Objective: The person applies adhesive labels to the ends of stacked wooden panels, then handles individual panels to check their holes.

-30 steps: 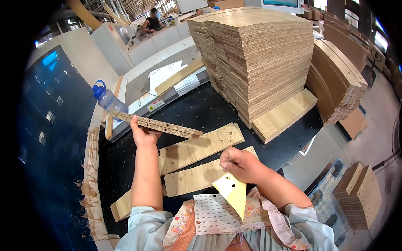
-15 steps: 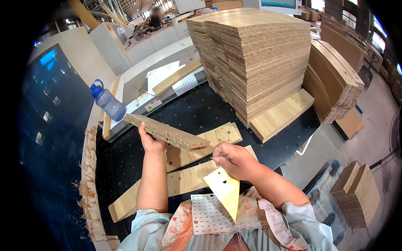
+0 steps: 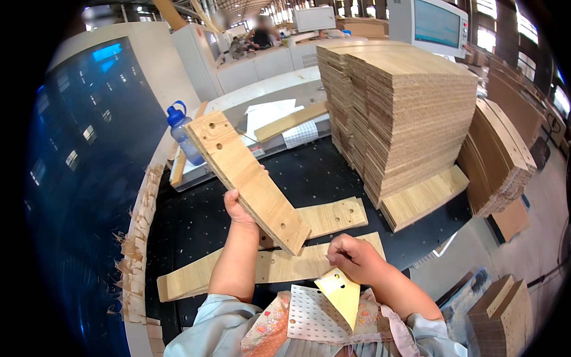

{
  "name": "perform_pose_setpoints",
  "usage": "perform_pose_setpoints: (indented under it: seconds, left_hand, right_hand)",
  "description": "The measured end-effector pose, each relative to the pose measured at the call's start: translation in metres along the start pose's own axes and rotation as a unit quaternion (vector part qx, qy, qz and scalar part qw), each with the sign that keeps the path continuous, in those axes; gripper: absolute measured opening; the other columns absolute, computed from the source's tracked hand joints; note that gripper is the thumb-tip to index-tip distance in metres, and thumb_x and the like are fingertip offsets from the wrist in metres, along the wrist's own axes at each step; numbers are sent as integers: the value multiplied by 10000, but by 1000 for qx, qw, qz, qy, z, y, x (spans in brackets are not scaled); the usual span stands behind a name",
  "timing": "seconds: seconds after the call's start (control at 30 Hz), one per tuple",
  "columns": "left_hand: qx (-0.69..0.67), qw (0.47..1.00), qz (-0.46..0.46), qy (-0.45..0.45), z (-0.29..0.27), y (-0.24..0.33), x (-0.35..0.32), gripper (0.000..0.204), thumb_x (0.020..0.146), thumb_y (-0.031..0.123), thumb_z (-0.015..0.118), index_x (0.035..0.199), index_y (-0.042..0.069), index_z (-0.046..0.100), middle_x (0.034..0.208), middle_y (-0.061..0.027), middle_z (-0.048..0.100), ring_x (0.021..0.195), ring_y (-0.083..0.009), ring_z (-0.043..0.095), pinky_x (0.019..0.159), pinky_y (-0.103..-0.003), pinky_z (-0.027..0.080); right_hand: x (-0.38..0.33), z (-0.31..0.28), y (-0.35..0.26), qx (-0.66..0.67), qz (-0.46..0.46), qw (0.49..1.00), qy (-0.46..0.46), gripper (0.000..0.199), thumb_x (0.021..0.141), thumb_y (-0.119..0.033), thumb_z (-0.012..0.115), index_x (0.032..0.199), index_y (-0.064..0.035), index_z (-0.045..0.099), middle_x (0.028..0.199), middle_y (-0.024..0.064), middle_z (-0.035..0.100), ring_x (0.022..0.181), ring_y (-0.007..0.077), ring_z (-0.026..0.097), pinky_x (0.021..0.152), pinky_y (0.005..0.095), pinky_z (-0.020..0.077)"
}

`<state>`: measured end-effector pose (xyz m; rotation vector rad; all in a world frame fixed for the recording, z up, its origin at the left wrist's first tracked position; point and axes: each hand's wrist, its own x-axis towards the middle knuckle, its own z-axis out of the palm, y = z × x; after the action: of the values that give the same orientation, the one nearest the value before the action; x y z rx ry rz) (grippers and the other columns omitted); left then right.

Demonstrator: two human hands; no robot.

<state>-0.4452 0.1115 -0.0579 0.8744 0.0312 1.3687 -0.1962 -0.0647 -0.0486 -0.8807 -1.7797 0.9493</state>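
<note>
My left hand (image 3: 239, 209) grips a light wood-grain board (image 3: 247, 178) by its long edge, raised and tilted with its drilled face showing. Dark holes mark both ends of that board. My right hand (image 3: 355, 259) is closed in a pinch, apart from the board; whatever sits at its fingertips is too small to make out. Just below it, a yellow sheet (image 3: 340, 296) with dark holes lies over a white sheet (image 3: 312, 312) with rows of grey dots, against my flowered apron (image 3: 270, 324). Two boards lie flat beyond: a far drilled board (image 3: 333, 218) and a nearer board (image 3: 196, 275).
A tall stack of boards (image 3: 410, 113) stands on the black perforated table (image 3: 297, 169), a low pile (image 3: 425, 196) at its foot. A blue-capped bottle (image 3: 184, 134) is at the far left. More curved boards (image 3: 502, 154) stand right; blocks of boards (image 3: 502, 315) sit lower right.
My left hand has turned the board from edge-on to show its drilled face, its far end lifted. My right hand stays pinched near the yellow sheet. The view has shifted, showing more of the background.
</note>
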Motion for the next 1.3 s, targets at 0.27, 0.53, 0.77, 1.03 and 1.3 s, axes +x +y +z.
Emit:
perform_pose_setpoints:
  seconds: [0.27,0.53,0.77,1.03,1.3]
  left_hand:
    - [47,996,-60,-49,18,3,0,856,528,244,665,1291,-18,378,1219,-209,502,1122,-323,518,941,-421,451]
    - [209,964,-119,-110,25,15,-13,996,445,175,767,1320,-27,338,1260,-177,472,1172,-299,473,1005,-382,362]
    - [374,900,-141,-175,48,3,-22,1069,337,103,700,1336,-23,342,1281,-68,409,1234,-205,389,1054,-311,230]
    - [394,879,-129,-235,39,-2,-28,1063,404,149,793,1344,-11,324,1324,-102,408,1238,-224,391,1041,-341,261]
    - [399,875,-150,-228,35,-7,-44,1017,372,134,722,1319,-1,376,1281,-95,390,1201,-215,413,1027,-338,292]
  right_hand:
    - [-1,-4,-3,2,-31,999,11,83,844,-36,589,858,-59,510,722,39,564,651,140,555,596,254,449]
    - [29,-52,-57,203,-32,979,-7,64,878,-52,554,865,-43,492,750,-14,541,680,55,506,611,207,424]
    - [46,-79,-81,332,-6,942,-56,76,869,-57,572,878,-13,510,701,11,561,585,47,510,512,184,397]
    - [38,-73,-83,238,19,969,-67,47,879,-60,563,881,-26,529,723,-28,524,636,37,479,555,187,386]
    - [37,-81,-76,247,29,966,-69,31,866,-23,545,894,-33,535,741,-43,535,649,23,471,556,189,390]
